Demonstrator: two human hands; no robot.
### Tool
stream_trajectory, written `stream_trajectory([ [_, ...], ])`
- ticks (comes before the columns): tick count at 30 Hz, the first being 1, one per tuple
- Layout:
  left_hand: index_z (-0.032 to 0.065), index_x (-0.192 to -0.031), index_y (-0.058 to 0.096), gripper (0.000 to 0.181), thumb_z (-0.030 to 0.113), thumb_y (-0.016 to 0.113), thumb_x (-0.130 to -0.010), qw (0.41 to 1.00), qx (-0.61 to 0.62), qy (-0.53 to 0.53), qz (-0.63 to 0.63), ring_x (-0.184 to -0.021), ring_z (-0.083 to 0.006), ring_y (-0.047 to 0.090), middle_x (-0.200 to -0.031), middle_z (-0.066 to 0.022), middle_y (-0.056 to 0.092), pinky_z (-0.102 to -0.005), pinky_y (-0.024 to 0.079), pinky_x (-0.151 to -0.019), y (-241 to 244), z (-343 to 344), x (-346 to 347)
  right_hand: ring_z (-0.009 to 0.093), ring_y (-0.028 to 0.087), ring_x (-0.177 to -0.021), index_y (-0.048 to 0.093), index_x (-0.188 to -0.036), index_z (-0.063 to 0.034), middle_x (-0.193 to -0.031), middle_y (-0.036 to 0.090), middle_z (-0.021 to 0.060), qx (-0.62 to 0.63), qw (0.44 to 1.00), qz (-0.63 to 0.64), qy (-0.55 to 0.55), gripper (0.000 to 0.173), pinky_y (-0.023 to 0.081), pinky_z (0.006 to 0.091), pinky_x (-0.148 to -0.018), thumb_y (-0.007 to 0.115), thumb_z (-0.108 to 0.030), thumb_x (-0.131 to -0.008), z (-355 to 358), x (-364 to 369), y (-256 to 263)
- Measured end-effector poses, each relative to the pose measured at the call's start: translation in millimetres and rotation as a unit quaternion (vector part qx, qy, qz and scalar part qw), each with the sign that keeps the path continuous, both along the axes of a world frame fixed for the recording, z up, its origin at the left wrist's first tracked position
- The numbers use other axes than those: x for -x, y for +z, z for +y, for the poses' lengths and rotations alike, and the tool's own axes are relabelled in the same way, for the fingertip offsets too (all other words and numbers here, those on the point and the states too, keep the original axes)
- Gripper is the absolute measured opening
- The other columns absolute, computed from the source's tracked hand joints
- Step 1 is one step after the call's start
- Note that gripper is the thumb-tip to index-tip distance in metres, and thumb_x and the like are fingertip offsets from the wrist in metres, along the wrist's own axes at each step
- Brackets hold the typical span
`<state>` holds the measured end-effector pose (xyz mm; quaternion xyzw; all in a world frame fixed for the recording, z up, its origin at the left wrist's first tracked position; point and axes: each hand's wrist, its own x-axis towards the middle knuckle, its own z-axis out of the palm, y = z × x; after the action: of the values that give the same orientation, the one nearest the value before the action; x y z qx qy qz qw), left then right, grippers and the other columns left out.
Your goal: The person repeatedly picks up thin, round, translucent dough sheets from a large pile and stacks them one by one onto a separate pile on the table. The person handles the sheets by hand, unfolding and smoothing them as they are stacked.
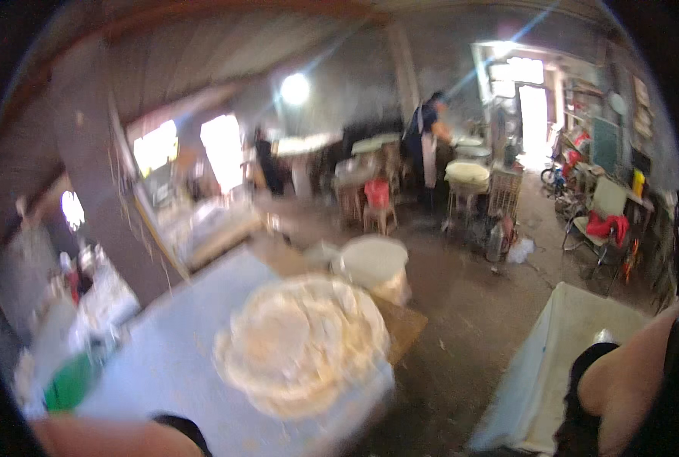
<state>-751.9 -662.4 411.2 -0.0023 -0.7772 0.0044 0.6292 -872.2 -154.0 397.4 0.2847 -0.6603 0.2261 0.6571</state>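
Observation:
Both of my hands are out of view. Only parts of my bare arms with black sleeve edges show, my left arm point(111, 437) at the bottom left and my right arm point(630, 377) at the lower right. Before me is a pale blue-topped table point(168, 348). On it lies a heap of thin, round, cream-coloured sheets that look like flatbreads or dough point(305, 343), overlapping with ragged edges. Motion blur hides finer detail. To the right stands a low table or chest point(568, 331) with a pale top, beneath my right arm.
A white tub point(374, 263) stands beyond the heap, near a brown board point(405, 328). A green object point(74, 383) lies at left. Farther off, an aproned person point(428, 137) bends by round pale stacks point(468, 174). A folding chair point(599, 220) holds red cloth.

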Motion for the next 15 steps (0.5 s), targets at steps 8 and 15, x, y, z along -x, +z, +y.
stream_trajectory([
  [8,0.0051,-0.117,0.056,0.036,0.007,0.059,-0.081,0.995,0.024,0.091,-0.023,-0.089,-0.0277,0.058,-0.107,-0.014,0.06,-0.0406,0.047,-0.069,-6,-5,56,0.033,0.044,-0.125,0.045,-0.132,0.0007,-0.13,0.05,0.0225,-0.015,0.987,-0.079,0.139,0.054,0.032,0.0474,-0.107,0.044,-0.038,-0.094,-46,153,-99],
  [15,0.004,-0.122,0.053,0.039,0.006,0.057,-0.083,0.994,0.06,0.089,0.021,-0.086,-0.0276,0.058,-0.108,-0.0153,0.06,-0.0402,0.048,-0.065,2,-1,54,0.033,0.044,-0.126,0.044,-0.132,0.0003,-0.13,0.049,0.0227,-0.02,0.939,-0.132,0.316,0.054,0.032,0.0477,-0.107,0.043,-0.038,-0.095,-152,188,-125],
])
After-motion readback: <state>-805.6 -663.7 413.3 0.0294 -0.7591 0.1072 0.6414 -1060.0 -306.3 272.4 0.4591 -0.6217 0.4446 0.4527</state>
